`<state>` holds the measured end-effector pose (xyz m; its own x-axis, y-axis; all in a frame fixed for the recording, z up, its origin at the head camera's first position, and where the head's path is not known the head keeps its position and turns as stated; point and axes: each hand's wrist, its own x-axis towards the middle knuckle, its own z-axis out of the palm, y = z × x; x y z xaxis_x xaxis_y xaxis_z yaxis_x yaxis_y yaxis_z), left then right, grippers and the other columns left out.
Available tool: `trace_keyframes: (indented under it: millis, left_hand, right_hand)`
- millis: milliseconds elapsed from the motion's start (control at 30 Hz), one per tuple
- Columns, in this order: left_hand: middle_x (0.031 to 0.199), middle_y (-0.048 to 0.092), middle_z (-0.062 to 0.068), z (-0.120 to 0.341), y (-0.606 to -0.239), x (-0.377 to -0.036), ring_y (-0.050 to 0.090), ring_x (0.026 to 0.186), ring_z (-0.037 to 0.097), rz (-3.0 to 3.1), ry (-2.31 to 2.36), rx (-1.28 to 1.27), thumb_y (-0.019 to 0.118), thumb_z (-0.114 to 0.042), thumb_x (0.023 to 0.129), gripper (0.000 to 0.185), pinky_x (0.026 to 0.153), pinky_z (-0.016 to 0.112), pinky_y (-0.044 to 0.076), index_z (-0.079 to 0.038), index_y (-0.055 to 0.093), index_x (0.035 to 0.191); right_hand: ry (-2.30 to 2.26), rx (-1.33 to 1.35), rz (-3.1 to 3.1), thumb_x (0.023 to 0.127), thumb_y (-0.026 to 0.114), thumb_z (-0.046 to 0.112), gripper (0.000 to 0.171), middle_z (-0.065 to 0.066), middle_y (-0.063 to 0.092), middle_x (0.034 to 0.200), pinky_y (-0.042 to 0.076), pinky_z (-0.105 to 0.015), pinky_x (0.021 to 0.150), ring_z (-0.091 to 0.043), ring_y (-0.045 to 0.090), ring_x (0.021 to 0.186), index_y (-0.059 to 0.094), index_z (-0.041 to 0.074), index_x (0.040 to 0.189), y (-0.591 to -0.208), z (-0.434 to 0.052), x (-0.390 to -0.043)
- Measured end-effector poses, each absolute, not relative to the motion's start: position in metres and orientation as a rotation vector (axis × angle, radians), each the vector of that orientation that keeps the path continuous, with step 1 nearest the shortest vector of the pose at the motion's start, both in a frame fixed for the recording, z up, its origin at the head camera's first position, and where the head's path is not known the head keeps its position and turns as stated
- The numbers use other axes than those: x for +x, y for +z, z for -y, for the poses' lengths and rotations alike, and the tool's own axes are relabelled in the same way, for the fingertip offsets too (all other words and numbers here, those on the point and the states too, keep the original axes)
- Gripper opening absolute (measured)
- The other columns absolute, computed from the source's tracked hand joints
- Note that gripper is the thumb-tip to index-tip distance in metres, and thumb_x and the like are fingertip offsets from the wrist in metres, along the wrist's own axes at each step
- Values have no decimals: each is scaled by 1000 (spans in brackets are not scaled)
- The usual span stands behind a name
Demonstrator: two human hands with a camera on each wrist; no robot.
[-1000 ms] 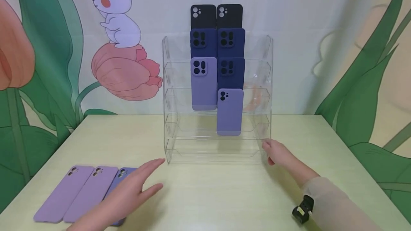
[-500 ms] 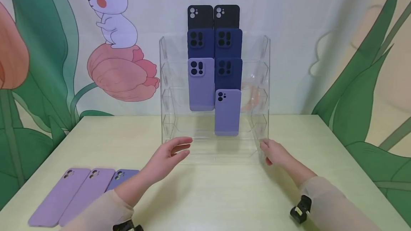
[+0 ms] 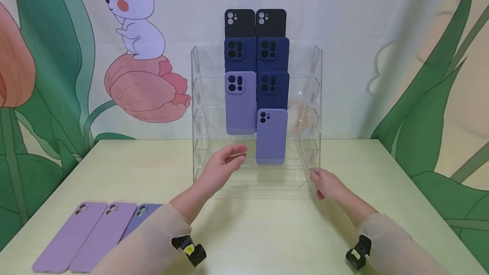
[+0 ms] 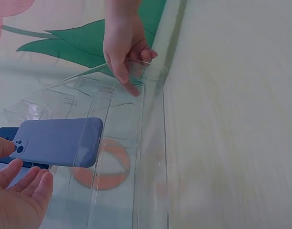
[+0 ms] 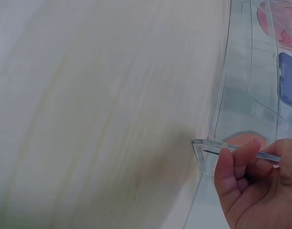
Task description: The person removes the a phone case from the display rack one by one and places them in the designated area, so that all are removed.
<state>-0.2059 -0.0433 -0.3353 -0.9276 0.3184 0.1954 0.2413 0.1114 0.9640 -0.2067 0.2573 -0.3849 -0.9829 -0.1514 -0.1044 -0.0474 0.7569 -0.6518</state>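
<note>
A clear acrylic tiered rack [image 3: 244, 180] stands on the table, holding black, navy and lavender phone cases in two columns. My left hand [image 3: 224, 164] is in front of its lower tiers, just left of the lowest lavender phone case [image 3: 271, 137], fingers bent slightly and nothing between them. In the left wrist view, the left fingertips [image 4: 43, 190] appear near that case's camera end [image 4: 20, 145]. My right hand [image 3: 324, 183] pinches the rack's lower right side panel, thumb and fingers on either face of its edge [image 5: 217, 144] in the right wrist view.
Two lavender phone cases [image 3: 70, 237] and a bluish one [image 3: 143, 215] lie side by side at the table's left; my left sleeve covers part of them. Above the left hand is an upper lavender case [image 3: 241, 105]. A printed curtain [image 3: 344, 75] hangs behind the table.
My left hand has moved right and forward from over the cases on the table to the rack's front. My right hand keeps its hold on the rack's side.
</note>
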Motion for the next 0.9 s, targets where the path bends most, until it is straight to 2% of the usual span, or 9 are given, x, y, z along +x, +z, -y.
trace_keyframes:
  millis: [300,533,900]
  left_hand:
    - [132,51,15,25,-337,-223,50,119,28,-2259,2046,553,53,-8,94,38,92,36,46,2,48,131]
    - [133,48,22,17,-334,-226,48,120,33,-2248,2087,559,52,-4,94,43,94,39,44,6,43,134]
    - [131,50,19,4,-335,-240,52,117,31,-2277,2125,535,54,-3,92,41,94,36,44,4,46,132]
  right_hand:
    - [-1032,-138,-2795,99,29,15,47,-1,41,47,36,-32,53,-14,43,41,33,-16,134,-381,-258,-205]
    - [-1030,-144,-2788,98,28,15,47,-1,41,48,35,-31,51,-14,43,41,35,-16,132,-383,-257,-206]
    - [-1036,-165,-2795,98,27,15,47,0,40,48,35,-31,51,-14,43,41,35,-16,133,-384,-257,-207]
